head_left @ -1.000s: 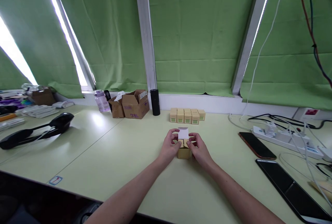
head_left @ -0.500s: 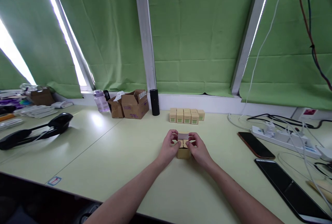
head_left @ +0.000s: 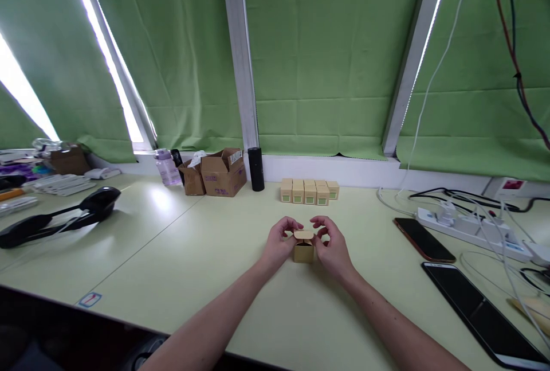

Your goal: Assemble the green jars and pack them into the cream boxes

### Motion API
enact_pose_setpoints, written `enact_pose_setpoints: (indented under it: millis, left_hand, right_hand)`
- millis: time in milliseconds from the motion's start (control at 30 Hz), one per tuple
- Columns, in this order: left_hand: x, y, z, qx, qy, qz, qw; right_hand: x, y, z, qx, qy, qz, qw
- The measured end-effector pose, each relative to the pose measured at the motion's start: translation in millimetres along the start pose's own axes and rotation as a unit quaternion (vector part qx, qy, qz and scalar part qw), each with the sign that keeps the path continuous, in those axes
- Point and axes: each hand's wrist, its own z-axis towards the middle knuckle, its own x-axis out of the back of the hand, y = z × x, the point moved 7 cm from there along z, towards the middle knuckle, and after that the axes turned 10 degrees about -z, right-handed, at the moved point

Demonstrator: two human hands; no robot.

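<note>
Pressing the lid flat works best with even thumb pressure: the left hand (head_left: 279, 243) and right hand (head_left: 332, 246) cup the small tan box (head_left: 303, 249) at the table's (head_left: 180, 256) near middle, its flap apparently almost tucked.

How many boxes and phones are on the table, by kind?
Small tan boxes: 6, a back row of 5 plus 1 box between the left hand and right hand.
Brown shipping cartons: 2.
Phones: 2.
Total: 10.
</note>
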Motion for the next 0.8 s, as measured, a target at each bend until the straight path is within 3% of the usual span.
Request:
enact_pose_setpoints:
  millis: [200, 533, 800]
  left_hand:
    - [1.1, 0, 1, -0.005, -0.007, 0.015, 1.000]
    - [11.2, 8, 1, -0.036, -0.002, 0.009, 0.999]
    - [6.0, 7, -2, -0.046, -0.030, 0.053, 0.997]
  right_hand:
    - [9, -22, -5, 0.091, -0.005, -0.011, 0.996]
    - [6, -19, -7, 0.199, -0.002, -0.088, 0.976]
    - [6, -27, -11, 0.246, 0.008, -0.134, 0.960]
